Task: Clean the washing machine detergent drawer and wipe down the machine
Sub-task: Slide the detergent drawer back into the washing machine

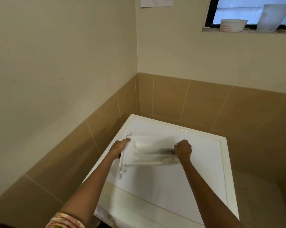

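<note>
The white detergent drawer lies on top of the white washing machine, blurred by motion. My left hand grips the drawer's left end. At its right end, my right hand is closed in a fist, with something dark and blurred showing just left of the fingers, possibly a brush or cloth; I cannot tell which. The drawer's front panel and handle face me.
The machine stands in a corner between two walls with tan tiles below and cream paint above. A window ledge at the top right holds a white tub and a translucent container. A paper hangs on the wall.
</note>
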